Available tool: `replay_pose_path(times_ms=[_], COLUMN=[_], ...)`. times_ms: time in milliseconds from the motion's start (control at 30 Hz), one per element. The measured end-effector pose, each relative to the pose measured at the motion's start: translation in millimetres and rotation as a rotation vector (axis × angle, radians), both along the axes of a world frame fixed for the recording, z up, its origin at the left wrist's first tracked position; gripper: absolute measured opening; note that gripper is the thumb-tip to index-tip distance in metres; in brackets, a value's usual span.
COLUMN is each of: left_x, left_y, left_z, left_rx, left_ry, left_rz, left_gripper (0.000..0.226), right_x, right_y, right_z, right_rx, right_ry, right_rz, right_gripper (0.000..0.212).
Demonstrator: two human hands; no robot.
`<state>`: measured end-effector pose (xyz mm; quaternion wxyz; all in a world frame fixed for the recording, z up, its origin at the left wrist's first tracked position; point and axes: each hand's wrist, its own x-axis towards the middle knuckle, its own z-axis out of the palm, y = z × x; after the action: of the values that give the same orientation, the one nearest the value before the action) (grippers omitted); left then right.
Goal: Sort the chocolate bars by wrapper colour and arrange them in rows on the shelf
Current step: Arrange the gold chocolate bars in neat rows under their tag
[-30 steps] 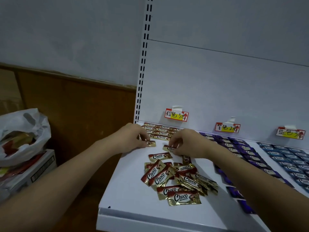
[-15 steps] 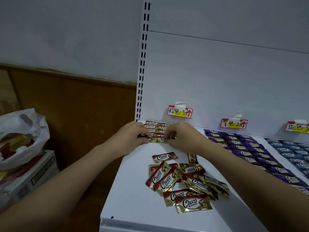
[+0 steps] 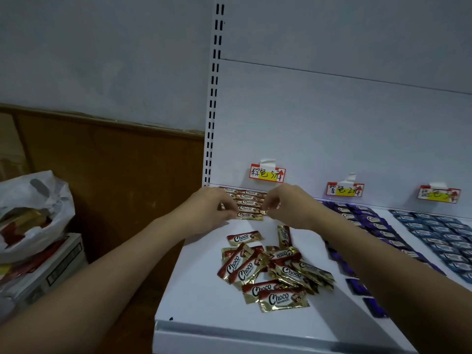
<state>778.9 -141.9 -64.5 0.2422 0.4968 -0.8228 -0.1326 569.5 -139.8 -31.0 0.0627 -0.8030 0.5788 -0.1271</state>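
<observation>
Fingers [image 3: 229,209] of the left hand [image 3: 207,210] and right hand [image 3: 288,208] pinch opposite ends of one gold bar [image 3: 249,215] at the front of the stacked gold row [image 3: 246,199], on the white shelf [image 3: 204,297]. Loose gold bars [image 3: 273,272] lie nearer; purple bars [image 3: 362,218] rightward.

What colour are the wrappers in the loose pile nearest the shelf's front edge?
Gold with red-brown, marked "Choco" in white: the loose pile, clearest in the head view.

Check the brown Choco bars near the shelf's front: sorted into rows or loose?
Loose: the brown Choco bars lie overlapped at mixed angles, apart from the neat row.
</observation>
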Motion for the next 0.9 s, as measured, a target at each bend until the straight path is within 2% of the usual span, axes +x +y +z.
replay_pose_path(times_ms=[67, 200, 333, 500, 600, 700, 900], left_x=[-13, -29, -34, -36, -31, -27, -24], left_y=[7, 12, 18, 30, 35, 42, 43], left_z=[4, 5, 10, 8, 1, -3, -12], left_rx=[0.111, 0.224, 0.223, 0.144, 0.1, 0.139, 0.087], left_ry=[-0.005, -0.139, -0.185, -0.175, -0.106, 0.033, 0.125], left_rz=[-0.037, -0.048, -0.027, 0.043, 0.078, 0.073, 0.083], left_gripper=[0.018, 0.029, 0.027, 0.023, 0.02, 0.021, 0.02], right_x=[-11, -26, -24, -22, -33, -45, -48], right_y=[7, 16, 20, 25, 33, 36, 36], right_z=[1, -3, -8, -10, -9, -15, -17], right_rx=[0.087, 0.191, 0.211, 0.216, 0.181, 0.129, 0.105], right_ry=[0.017, 0.014, 0.029, 0.01, -0.011, -0.031, -0.002], right_rz=[-0.074, -0.193, -0.263, -0.203, -0.128, -0.094, -0.023], right_gripper=[0.016, 0.017, 0.034, 0.035, 0.031, 0.028, 0.026])
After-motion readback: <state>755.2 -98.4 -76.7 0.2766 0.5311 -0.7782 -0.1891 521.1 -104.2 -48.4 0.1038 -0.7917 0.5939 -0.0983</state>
